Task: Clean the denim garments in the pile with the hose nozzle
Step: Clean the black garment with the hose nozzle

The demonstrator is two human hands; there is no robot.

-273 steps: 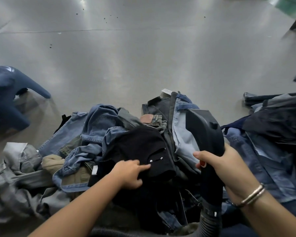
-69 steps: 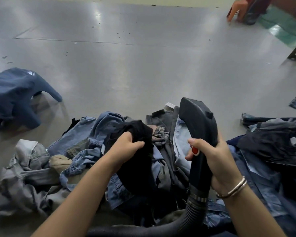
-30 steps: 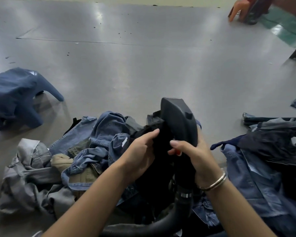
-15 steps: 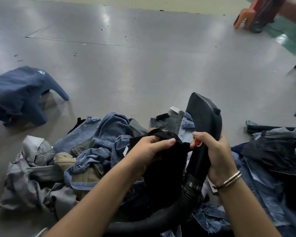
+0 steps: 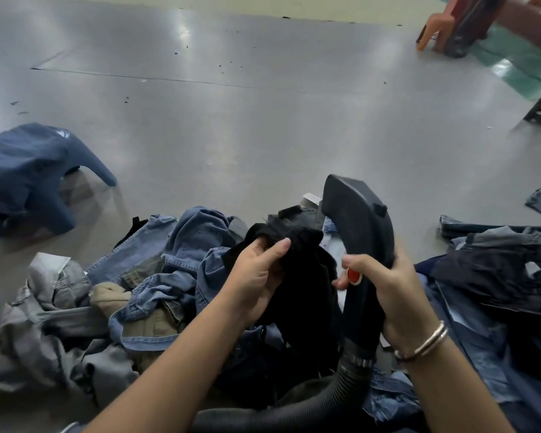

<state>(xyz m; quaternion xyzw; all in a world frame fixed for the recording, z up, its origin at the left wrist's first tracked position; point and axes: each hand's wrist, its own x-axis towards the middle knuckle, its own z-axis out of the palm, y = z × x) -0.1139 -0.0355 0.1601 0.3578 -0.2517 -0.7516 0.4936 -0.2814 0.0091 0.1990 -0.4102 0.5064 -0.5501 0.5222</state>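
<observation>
The left hand (image 5: 258, 276) sits at lower centre of the frame, thumb and fingers bunched round the top fold of a black garment (image 5: 306, 285), which hangs limp below the grip. The right hand (image 5: 384, 285), just to its right, is wrapped round the neck of the nozzle (image 5: 359, 226), thumb lying beside a red button (image 5: 353, 275); the nozzle's broad black head rises above both hands, close beside the garment's upper edge, though contact there is hard to judge. A ribbed hose (image 5: 325, 401) curves away from the nozzle toward the bottom edge.

The garment looks soft and light, likely to slump and fold wherever it is not held, so a grip on a hem or waistband, pulled taut, should give the nozzle a flatter face to work on. The nozzle looks rigid and easy to steer one-handed; the hose may drag.

Under the hands lies the pile (image 5: 156, 285), blue, grey and tan denim tangled across the lower left. A darker stack (image 5: 497, 270) lies at the right edge. No bins or baskets show; everything rests on the grey floor (image 5: 263, 120). One blue garment (image 5: 25, 173) lies apart at mid-left.
</observation>
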